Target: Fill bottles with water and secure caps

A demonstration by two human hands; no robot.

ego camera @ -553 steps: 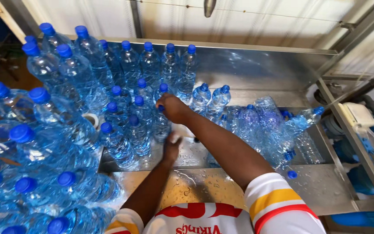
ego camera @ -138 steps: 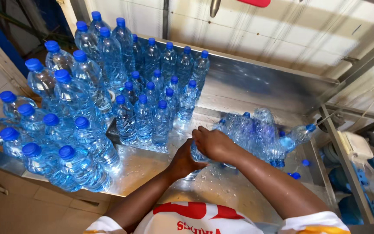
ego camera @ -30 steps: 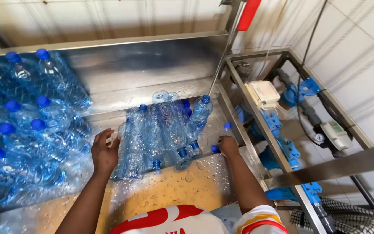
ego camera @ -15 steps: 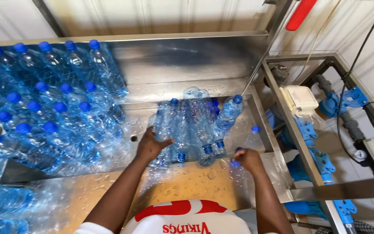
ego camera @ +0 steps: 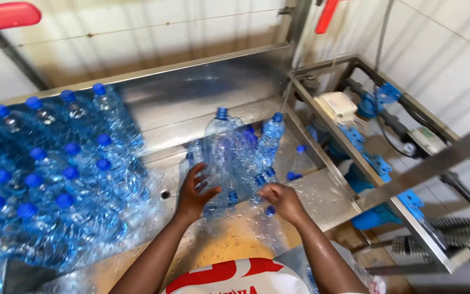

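Observation:
A pile of clear plastic water bottles with blue caps (ego camera: 240,158) lies tumbled on the wet steel table (ego camera: 202,109). One bottle (ego camera: 220,147) stands tilted upward out of the pile. My left hand (ego camera: 194,190) presses against its lower left side with fingers spread. My right hand (ego camera: 281,200) rests at the pile's near right edge, fingers curled around the cap end of a lying bottle (ego camera: 270,209). Whether that hand fully grips it is unclear.
Many upright blue-capped bottles (ego camera: 55,179) fill the left of the table. A steel frame (ego camera: 354,163) with blue fittings, a white box (ego camera: 337,106) and hoses stands to the right. Red handles (ego camera: 6,15) hang overhead. A tiled wall backs the table.
My view swung left and closer. My left hand has lifted one bottle more upright out of the pile, and my right hand moved in towards the pile's near edge.

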